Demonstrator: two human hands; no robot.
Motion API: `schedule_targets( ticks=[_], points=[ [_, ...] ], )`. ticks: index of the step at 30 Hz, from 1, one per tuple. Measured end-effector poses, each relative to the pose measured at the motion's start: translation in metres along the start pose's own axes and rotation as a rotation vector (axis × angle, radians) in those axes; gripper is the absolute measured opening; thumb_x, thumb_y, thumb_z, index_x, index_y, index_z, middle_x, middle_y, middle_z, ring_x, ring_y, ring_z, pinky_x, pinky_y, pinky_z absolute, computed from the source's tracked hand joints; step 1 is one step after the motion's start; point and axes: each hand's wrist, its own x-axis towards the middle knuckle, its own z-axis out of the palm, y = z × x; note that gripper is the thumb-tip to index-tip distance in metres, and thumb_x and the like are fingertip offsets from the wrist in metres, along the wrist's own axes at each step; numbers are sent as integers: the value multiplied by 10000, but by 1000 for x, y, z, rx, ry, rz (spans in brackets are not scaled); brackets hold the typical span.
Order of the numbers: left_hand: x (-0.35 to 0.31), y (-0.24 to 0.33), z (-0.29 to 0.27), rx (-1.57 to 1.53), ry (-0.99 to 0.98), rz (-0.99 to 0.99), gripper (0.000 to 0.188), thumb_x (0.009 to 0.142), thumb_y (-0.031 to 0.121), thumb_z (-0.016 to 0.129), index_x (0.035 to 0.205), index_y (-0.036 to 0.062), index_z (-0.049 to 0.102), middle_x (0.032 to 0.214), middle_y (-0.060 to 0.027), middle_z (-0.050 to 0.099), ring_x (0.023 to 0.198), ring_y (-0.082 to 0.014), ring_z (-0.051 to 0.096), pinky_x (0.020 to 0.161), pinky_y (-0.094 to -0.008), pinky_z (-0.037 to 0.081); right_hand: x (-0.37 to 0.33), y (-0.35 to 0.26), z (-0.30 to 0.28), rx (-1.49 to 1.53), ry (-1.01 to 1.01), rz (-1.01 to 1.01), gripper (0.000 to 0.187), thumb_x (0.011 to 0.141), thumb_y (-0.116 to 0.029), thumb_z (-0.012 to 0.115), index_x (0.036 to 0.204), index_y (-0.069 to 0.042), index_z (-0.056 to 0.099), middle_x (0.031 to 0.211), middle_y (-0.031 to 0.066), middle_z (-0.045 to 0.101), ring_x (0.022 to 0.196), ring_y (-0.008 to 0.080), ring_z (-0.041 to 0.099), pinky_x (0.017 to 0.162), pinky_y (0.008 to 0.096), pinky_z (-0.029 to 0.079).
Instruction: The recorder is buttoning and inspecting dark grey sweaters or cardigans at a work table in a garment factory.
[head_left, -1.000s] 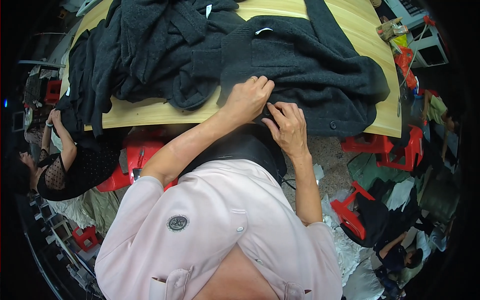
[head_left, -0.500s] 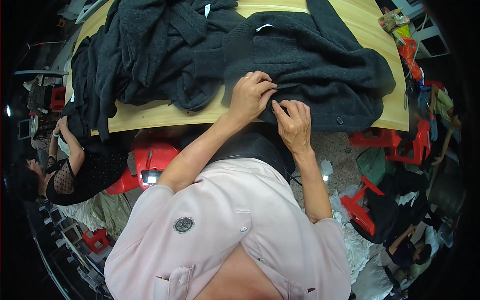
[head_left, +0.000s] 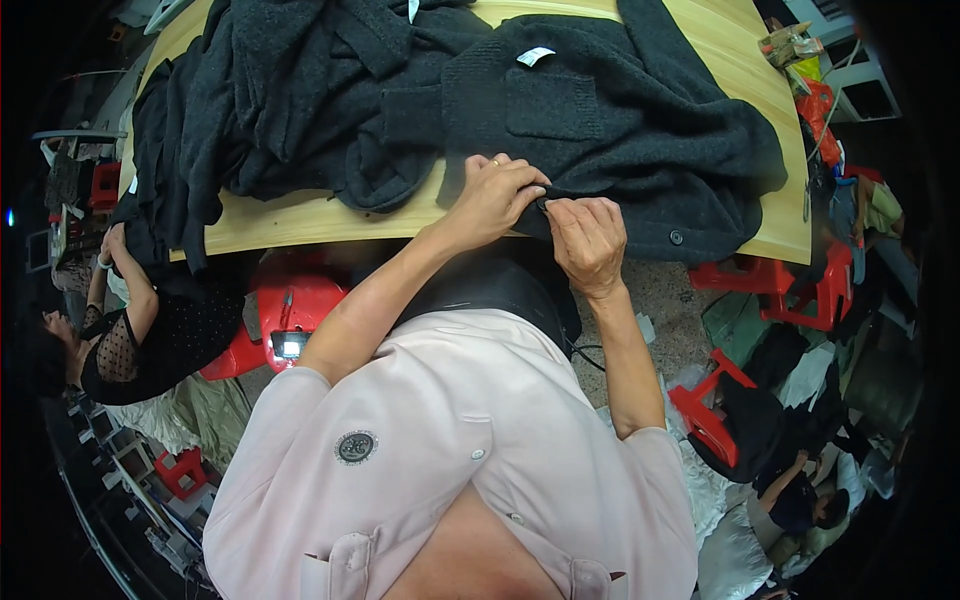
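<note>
A dark grey knitted cardigan (head_left: 680,150) lies over the front edge of the table, with a patch pocket (head_left: 550,108) and a white label (head_left: 536,56) showing. My left hand (head_left: 495,198) is closed, its thumb and fingers pinching the cardigan's front edge. Just right of it, my right hand (head_left: 588,240) pinches the same edge, fingertips almost meeting the left ones. A small dark round spot, apparently a button (head_left: 543,204), shows at the right fingertips. Farther right along the edge sits another dark button (head_left: 676,238).
More dark knitwear (head_left: 290,110) is heaped on the left of the wooden table (head_left: 300,228). Red stools (head_left: 285,300) stand below, one with a phone on it. A person in black (head_left: 150,330) works at the left; another (head_left: 800,500) is at the lower right.
My right hand's fingers have closed in on the cardigan's edge, and the small round spot now shows at their tips. My left hand keeps its pinch. The whole view has shifted slightly.
</note>
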Motion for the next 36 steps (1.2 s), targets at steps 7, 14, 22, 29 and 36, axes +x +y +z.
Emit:
schedule_targets(
  ticks=[7, 14, 22, 29, 36],
  points=[
    [6, 5, -7, -26, -116, -90, 191, 994, 243, 774, 1094, 81, 797, 1024, -38, 742, 958, -211, 599, 926, -421, 319, -11, 2, 5, 14, -30, 21, 141, 896, -20, 795, 1037, -26, 786, 954, 71, 760, 863, 235, 723, 818, 391, 555],
    [-2, -2, -6, -52, -21, -1, 150, 1015, 210, 755, 1093, 90, 800, 1015, -47, 743, 1011, -215, 641, 951, -417, 332, -3, 11, 0, -25, -49, -60, 108, 916, -22, 781, 1025, -24, 784, 1032, 83, 753, 906, 243, 726, 827, 399, 568],
    [-1, -3, -1, -14, 43, 63, 131, 1012, 236, 763, 1059, 122, 809, 947, -34, 779, 940, -218, 661, 940, -424, 359, 5, 19, -1, -23, -153, -83, 79, 932, -40, 761, 1001, -36, 722, 1194, 117, 731, 962, 256, 718, 854, 399, 562],
    [-1, -7, -10, -144, 5, 0, 236, 833, 304, 936, 979, 137, 856, 809, -35, 731, 814, -201, 617, 945, -393, 382, 2, 20, 4, 52, -203, -70, 87, 907, 1, 741, 930, -33, 664, 1063, 116, 701, 836, 262, 686, 720, 377, 575],
    [-4, -6, 2, -141, 107, -5, 236, 759, 230, 972, 924, 118, 844, 735, -27, 705, 783, -207, 631, 946, -393, 405, 8, 18, 5, 109, -144, 12, 147, 836, 64, 770, 848, -15, 647, 959, 117, 706, 791, 271, 702, 653, 366, 591]
  ],
)
